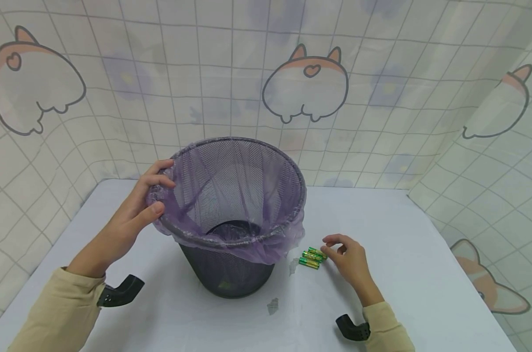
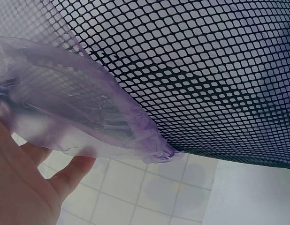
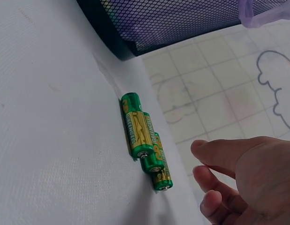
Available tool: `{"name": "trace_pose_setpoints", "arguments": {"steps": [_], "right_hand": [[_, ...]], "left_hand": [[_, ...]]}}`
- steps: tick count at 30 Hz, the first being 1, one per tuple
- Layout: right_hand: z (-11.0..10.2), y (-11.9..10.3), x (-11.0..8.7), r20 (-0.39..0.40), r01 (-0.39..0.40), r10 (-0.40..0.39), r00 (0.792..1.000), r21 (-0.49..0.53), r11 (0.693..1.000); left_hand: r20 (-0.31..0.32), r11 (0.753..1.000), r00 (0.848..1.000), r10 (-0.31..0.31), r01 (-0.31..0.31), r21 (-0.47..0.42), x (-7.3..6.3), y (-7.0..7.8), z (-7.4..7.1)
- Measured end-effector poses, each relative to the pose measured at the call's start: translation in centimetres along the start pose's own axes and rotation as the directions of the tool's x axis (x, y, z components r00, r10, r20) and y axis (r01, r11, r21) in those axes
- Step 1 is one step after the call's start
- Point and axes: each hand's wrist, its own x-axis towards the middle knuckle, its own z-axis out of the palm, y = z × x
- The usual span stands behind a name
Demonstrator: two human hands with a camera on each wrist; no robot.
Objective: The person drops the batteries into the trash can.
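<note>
A black mesh trash can (image 1: pixel 230 281) stands on the table, lined with a thin purple plastic bag (image 1: pixel 266 249) folded over its rim. My left hand (image 1: pixel 136 203) grips the left side of the rim, fingers over the edge and thumb on the outer side. In the left wrist view, part of that hand (image 2: pixel 27 183) is behind the overhanging bag. Three green and gold batteries (image 1: pixel 310 257) lie side by side to the right of the can. Beside them hovers my right hand (image 1: pixel 349 259), fingers loosely bent, holding nothing; the right wrist view shows a gap between it and the batteries (image 3: pixel 138 126).
The white table (image 1: pixel 367 215) is backed and flanked by a checked curtain (image 1: pixel 230 68) with cartoon animals. Small greyish patches (image 1: pixel 272 306) mark the tabletop in front of the can. A black curved piece (image 1: pixel 121 292) sticks out from the left wrist, another (image 1: pixel 352 328) from the right.
</note>
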Motion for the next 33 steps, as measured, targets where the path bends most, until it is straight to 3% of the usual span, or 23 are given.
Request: {"name": "trace_pose_setpoints", "arguments": {"steps": [20,33], "right_hand": [[0.7,0.86,0.08,0.068,-0.032,0.034,0.997,-0.039,0.999],[0.84,0.89,0.24,0.072,-0.03,0.033,0.997,-0.047,0.998]], "left_hand": [[-0.005,1.0,1.0,0.008,-0.008,-0.005,-0.04,-0.08,0.01],[-0.006,1.0,1.0,0.006,-0.006,-0.005,0.0,-0.06,0.0]]}}
